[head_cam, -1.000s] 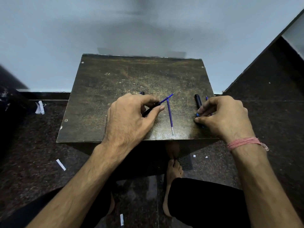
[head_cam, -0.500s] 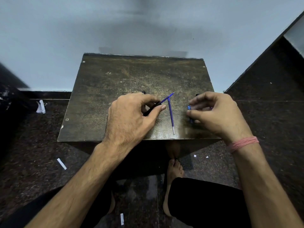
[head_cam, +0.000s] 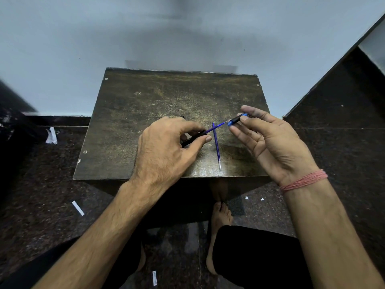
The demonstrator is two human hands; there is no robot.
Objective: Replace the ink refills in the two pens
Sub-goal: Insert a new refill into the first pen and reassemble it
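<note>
My left hand [head_cam: 166, 149] pinches a black pen barrel [head_cam: 192, 138] low over the table, and a blue refill [head_cam: 216, 127] sticks out of it toward the upper right. My right hand [head_cam: 268, 140] is turned palm up and holds a blue and black pen tip section [head_cam: 236, 120] between thumb and fingertips, right at the end of that refill. A second loose blue refill [head_cam: 216, 148] with a metal tip lies on the table between my hands, pointing toward me. A black pen end [head_cam: 182, 117] peeks out behind my left hand.
The small dark worn table [head_cam: 145, 113] stands against a pale wall. Its front edge lies just under my wrists. White paper scraps [head_cam: 77, 207] lie on the dark stone floor. My bare foot [head_cam: 220, 215] shows below the table.
My right hand has picked up the pen tip section from the table's right side, turned palm up and carried it left to the refill's end. My left hand has stayed in place.
</note>
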